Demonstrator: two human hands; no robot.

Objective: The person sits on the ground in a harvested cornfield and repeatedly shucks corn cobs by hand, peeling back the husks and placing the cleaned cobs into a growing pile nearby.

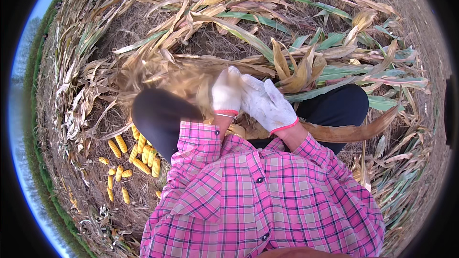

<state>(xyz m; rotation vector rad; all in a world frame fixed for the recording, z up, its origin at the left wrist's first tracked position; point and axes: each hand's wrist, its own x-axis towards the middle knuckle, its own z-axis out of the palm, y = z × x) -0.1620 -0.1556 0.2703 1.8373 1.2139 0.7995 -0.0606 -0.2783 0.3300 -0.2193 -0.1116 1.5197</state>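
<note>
My left hand point(227, 92), in a white knit glove with a red cuff, is close against my right hand point(266, 101) in front of my lap. Motion smears the left fingers, and blurred dry corn husks point(193, 83) lie right beside them. My right hand wears a matching, soiled glove, its thumb raised apart and its fingers reaching to the left glove. Whether either palm holds anything is hidden. An opened dry husk point(301, 70) stands just beyond my right hand.
Several husked yellow corn cobs point(142, 154) lie on the ground left of my dark-trousered knee point(159, 118). Cut corn stalks point(247, 32) with dry and green leaves spread ahead. A long brown leaf point(353, 132) crosses my other thigh.
</note>
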